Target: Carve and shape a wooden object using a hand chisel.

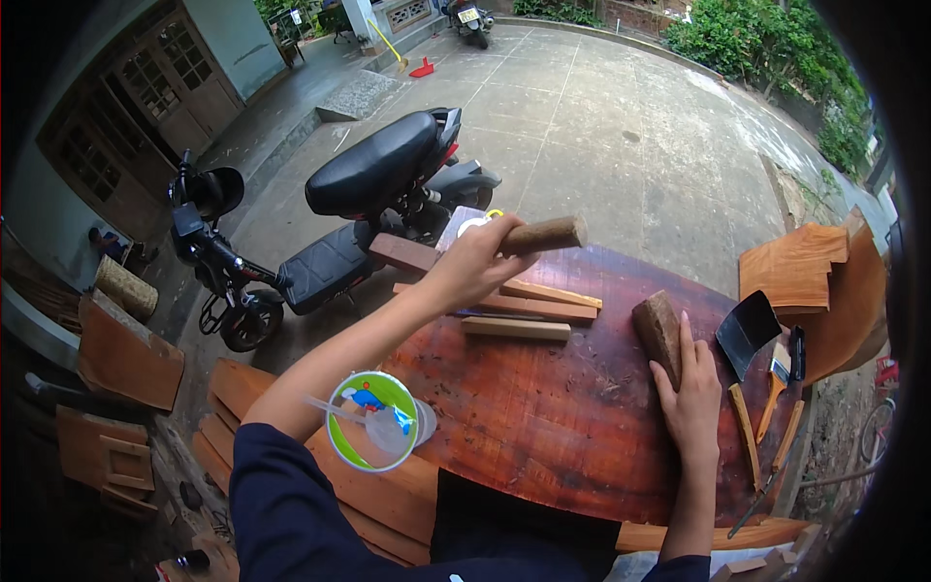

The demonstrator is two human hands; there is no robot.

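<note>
I see the left hand clenched around a round wooden stick, raised above the desk. The right hand rests flat, seemingly steadying a wood block on the desk near some chisels.

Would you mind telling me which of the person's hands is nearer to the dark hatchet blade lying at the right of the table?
Right. The right hand rests on a wooden block just left of the hatchet blade; the left hand holds a wooden stick raised, far across the table.
</note>
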